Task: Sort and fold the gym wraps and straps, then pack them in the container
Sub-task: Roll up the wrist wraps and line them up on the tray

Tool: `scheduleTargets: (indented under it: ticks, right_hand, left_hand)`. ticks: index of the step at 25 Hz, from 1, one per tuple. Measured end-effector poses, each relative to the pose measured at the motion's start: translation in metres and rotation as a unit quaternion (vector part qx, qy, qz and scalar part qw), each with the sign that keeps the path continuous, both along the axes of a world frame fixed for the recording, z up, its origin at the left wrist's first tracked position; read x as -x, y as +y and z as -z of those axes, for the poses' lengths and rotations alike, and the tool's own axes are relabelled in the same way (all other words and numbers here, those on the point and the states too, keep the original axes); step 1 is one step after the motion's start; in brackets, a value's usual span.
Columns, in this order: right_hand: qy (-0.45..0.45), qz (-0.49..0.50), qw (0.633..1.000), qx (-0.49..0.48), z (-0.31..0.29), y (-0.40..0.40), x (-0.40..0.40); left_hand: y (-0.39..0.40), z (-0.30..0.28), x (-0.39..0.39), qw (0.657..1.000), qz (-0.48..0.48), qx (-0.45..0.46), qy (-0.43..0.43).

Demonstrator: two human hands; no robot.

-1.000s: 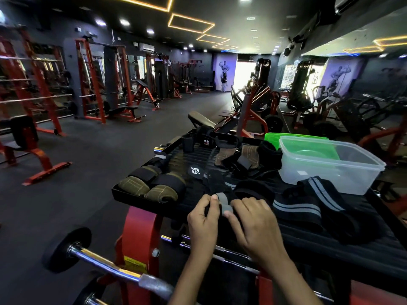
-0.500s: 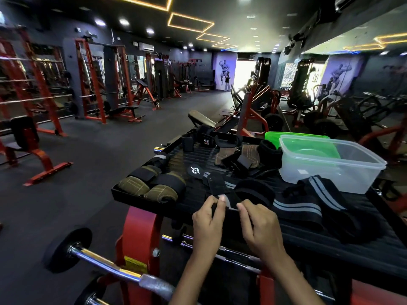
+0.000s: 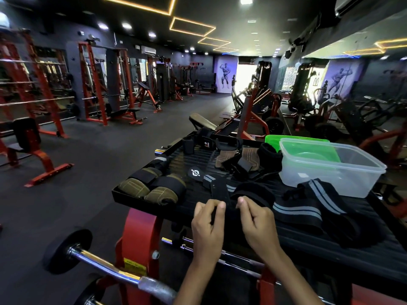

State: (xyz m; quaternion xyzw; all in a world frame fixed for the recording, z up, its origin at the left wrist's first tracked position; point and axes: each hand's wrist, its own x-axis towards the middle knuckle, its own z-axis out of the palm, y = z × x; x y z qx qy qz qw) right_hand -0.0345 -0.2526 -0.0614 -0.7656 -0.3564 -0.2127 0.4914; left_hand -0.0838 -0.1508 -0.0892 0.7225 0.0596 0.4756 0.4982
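2 hands at near edge of tray [image 3: 123,195]. I see L hand [image 3: 208,223] and R hand [image 3: 256,221] each pinching the black wrap [image 3: 222,194], fingers curled, thumbs on top; wrap runs from between them up the tray. Striped wrap [image 3: 295,211] lies just R of the hands, near the tub [image 3: 330,170]. Tub sits at far R, green lid [image 3: 293,139] behind it. 2 padded grips [image 3: 152,186] at L corner. Barbell [image 3: 105,263] below.
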Motion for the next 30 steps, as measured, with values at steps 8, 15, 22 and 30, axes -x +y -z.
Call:
scheduleTargets:
  ticks: [8, 15, 22, 30]
  right_hand:
    - [-0.127, -0.021, 0.992, 0.010, 0.007, -0.003, 0.001]
    - [-0.120, -0.007, 0.991, -0.062, 0.010, -0.001, 0.008]
    - [-0.004, -0.005, 0.996, -0.093, 0.005, 0.002, 0.004]
    - [-0.221, 0.029, 0.975, -0.017, 0.001, -0.010, 0.001]
  left_hand:
    - [0.000, -0.001, 0.001, 0.999, -0.021, -0.007, -0.048]
    - [0.000, 0.001, 0.006, 0.991, -0.046, -0.068, -0.101]
    - [-0.003, 0.004, 0.007, 0.984, -0.058, -0.116, -0.122]
    - [-0.011, 0.000, 0.005, 0.990, -0.049, -0.097, -0.095]
